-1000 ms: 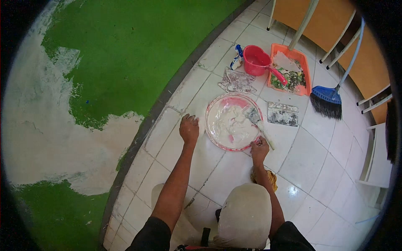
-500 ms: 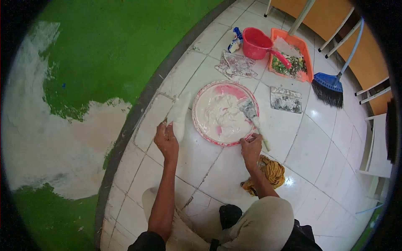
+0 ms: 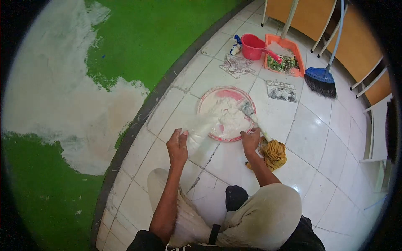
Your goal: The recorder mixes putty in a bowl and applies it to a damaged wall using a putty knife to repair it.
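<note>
My left hand [image 3: 177, 147] is closed on the end of a pale, see-through plastic bag [image 3: 202, 129], smeared by motion. The bag slants up to the right, its far end over the left side of a round red tray [image 3: 226, 139]. White paste [image 3: 229, 109] lies heaped in that tray, with red showing through in places. At the near right rim, my right hand [image 3: 251, 140] grips the tray's edge with bent fingers. A putty knife [image 3: 248, 109] rests with its blade in the paste and its pale handle sticking out past the rim, beside my right hand.
A mustard cloth [image 3: 274, 154] lies right of my right hand. Beyond the tray are flat scraper plates [image 3: 281, 90], a red dipper [image 3: 253, 47], an orange dustpan [image 3: 296, 69] with debris and a blue broom [image 3: 320, 79]. The green wall [image 3: 134, 42] with white patches rises at left.
The bag has swung from nearly upright beside the tray to slanting over its left side. My left hand has moved right, nearer the tray. My right hand stays at the rim.
</note>
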Motion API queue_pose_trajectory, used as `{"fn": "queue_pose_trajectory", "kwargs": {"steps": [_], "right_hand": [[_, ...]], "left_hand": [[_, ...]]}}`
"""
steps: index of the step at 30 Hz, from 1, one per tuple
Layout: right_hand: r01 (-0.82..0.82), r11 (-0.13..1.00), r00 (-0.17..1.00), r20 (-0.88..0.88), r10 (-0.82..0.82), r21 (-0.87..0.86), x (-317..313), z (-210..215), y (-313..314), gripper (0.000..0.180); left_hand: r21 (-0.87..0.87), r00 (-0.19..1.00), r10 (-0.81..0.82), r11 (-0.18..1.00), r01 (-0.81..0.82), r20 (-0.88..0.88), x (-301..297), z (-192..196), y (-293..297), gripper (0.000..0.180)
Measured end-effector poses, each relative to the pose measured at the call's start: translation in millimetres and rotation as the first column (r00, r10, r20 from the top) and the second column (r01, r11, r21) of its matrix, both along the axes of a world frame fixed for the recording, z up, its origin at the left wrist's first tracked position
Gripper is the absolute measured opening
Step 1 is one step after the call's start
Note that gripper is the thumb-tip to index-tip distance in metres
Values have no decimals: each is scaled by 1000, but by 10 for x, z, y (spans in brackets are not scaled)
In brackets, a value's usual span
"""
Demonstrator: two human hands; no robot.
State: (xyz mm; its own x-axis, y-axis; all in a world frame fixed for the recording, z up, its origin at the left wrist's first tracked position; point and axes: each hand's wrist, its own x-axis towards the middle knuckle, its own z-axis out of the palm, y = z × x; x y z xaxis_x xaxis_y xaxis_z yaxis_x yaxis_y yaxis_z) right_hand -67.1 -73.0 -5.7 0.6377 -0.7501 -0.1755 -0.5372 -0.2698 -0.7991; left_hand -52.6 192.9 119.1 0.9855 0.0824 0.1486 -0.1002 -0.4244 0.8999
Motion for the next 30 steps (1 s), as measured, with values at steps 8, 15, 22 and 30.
{"fn": "queue_pose_trajectory", "kwargs": {"steps": [8,15,22,30], "right_hand": [[-249,968,960,-129,249,18,-633,51,172,52],[-596,791,766,392,510,136,-404,789,201,45],[-486,411,733,104,673,772,-31,822,74,42],[-740,489,552,1,834,463,361,1343,82,25]], "left_hand": [[-278,971,-200,948,158,-130,-302,-395,-28,27],[-532,867,-431,809,249,-249,-255,-563,-300,28],[-612,840,-503,735,293,-202,-353,-693,-468,24],[-784,861,-402,621,7,-310,-397,-694,-527,24]]}}
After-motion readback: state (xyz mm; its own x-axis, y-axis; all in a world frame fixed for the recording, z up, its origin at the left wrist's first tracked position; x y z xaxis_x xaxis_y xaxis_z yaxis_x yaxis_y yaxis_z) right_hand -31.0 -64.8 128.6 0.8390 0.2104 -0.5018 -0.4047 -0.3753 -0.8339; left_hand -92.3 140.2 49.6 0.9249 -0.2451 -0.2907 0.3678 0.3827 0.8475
